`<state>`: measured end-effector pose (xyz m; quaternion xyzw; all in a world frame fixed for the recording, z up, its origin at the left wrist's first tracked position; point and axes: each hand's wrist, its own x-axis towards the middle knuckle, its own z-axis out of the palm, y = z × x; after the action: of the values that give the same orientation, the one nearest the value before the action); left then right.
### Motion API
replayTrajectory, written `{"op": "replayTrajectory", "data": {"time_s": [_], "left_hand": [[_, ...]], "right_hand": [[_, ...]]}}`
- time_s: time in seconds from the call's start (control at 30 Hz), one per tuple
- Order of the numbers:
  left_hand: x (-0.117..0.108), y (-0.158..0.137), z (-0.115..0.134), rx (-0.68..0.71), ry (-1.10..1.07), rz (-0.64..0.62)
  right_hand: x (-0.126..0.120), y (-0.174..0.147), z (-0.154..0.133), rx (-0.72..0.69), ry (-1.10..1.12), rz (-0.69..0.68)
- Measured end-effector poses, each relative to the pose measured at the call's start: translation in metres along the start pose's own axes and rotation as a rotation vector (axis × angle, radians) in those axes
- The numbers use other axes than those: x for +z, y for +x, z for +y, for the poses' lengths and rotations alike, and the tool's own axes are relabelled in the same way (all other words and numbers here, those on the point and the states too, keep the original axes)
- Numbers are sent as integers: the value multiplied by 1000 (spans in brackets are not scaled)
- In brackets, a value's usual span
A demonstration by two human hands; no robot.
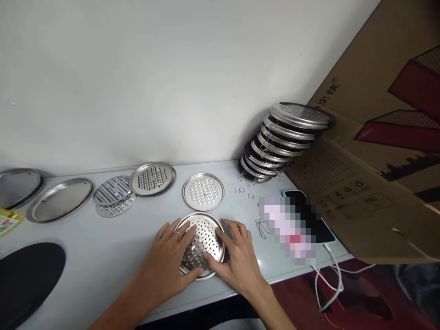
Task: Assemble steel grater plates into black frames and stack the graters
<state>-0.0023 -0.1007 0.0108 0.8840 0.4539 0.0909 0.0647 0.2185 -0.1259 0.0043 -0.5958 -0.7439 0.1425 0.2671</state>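
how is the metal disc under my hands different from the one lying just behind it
The disc under the hands has square-looking slots and is partly covered by the left hand and right hand; the disc behind it has small round holes and lies untouched. The near one sits closer to the table edge. Both are round, rimmed, shiny metal, lying flat.

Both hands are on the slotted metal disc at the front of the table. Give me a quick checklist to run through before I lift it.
1. Both hands on the disc: left hand and right hand rest on opposite sides of the slotted disc. Ok.
2. Disc lying flat on the table: ok.
3. Fingers curled under the rim: cannot tell; they lie on top.
4. Anything stacked beneath the disc: cannot tell.
5. Clear of neighbours: the round-holed disc behind and the wire clips to the right lie apart from it. Ok.
6. Leaning stack against the cardboard box stable: cannot tell.
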Motion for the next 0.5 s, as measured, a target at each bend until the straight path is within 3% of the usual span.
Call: {"op": "replayTrajectory", "data": {"time_s": [0.3,0.5], "left_hand": [[16,-7,3,13,-23,119],[18,-8,6,29,-58,132]], "right_hand": [[-2,-1,-4,-40,8,-47],[-3,-1,-4,-65,9,-88]]}}
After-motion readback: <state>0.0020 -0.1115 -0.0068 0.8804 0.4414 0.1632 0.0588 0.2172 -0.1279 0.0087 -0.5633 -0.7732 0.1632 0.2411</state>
